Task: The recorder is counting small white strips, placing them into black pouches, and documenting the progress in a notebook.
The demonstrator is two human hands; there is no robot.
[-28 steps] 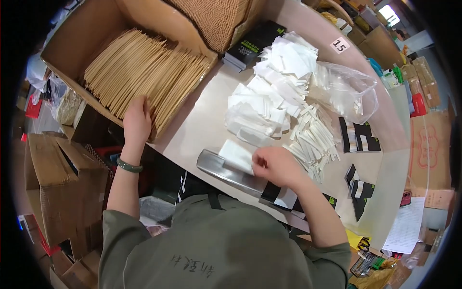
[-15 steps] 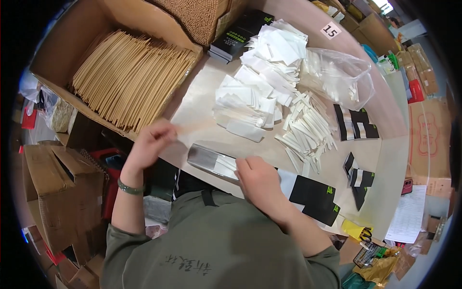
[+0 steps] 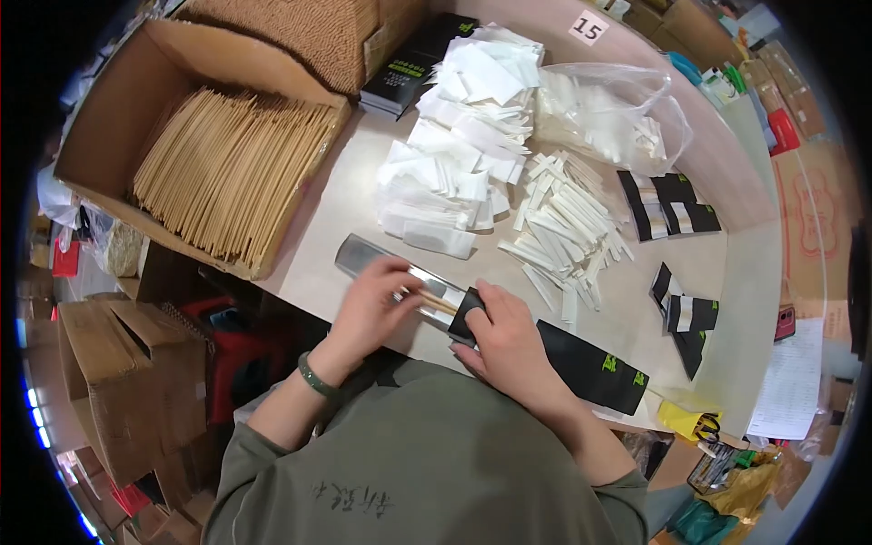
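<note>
Near the table's front edge lies a narrow metal trough [image 3: 361, 254], with both hands over it. My left hand [image 3: 361, 309], a bracelet on its wrist, pinches wooden chopsticks [image 3: 437, 301] whose far ends reach the mouth of a black paper sleeve [image 3: 465, 315]. The sleeve is gripped by my right hand [image 3: 510, 338], fingers closed on its edge. How far the chopsticks go into it is hidden. Right of that hand, more black sleeves [image 3: 590, 365] with green print lie flat. Left of the trough, a cardboard box [image 3: 313, 195] holds many loose chopsticks [image 3: 232, 177].
Beyond the trough are a heap of white paper packets [image 3: 445, 182] and slim white wrapped sticks [image 3: 581, 232]. A clear plastic bag [image 3: 618, 113] lies behind them. Bundled black sleeves [image 3: 686, 313] rest at right. A black stack [image 3: 400, 82] stands beside a second box [image 3: 286, 36].
My left hand has moved right from beside the chopstick box to the trough, bringing chopsticks to the sleeve. My right hand now holds a black sleeve's edge up over the trough.
</note>
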